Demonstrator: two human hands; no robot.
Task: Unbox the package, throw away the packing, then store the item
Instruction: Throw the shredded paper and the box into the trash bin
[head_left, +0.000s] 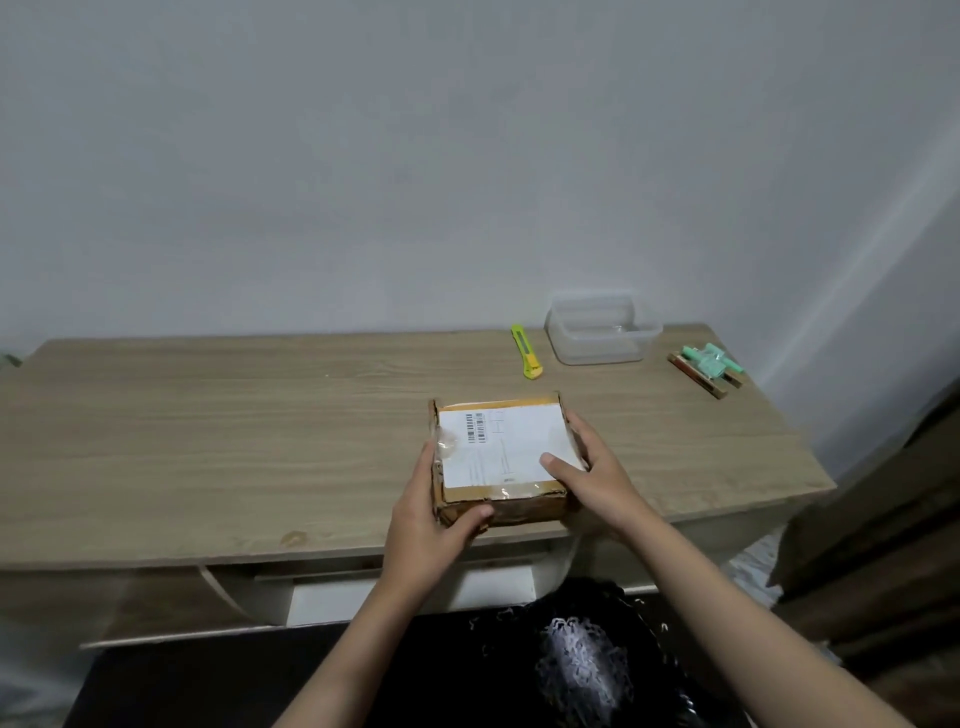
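Clear plastic container sits lidless near the desk's far edge toward the right corner; nothing obvious inside, hard to tell through the haze. Yellow-green utility knife lies just beside it on its left. Mint-green roll bundle on a brown strip lies near the far right corner, apart from the container. Cardboard package rests at the desk's near edge, right of centre, still taped shut, white shipping label with barcode on top. Left hand grips the package's left side, thumb wrapped on the near face. Right hand clasps the right side, thumb lying on the label. Both hands closed on the package, touching it. Desk is light wood-grain, against a plain pale wall. Below the near edge, a dark seat or bin area with shredded white filler, blurry. Brown curtain-like cloth at the right.
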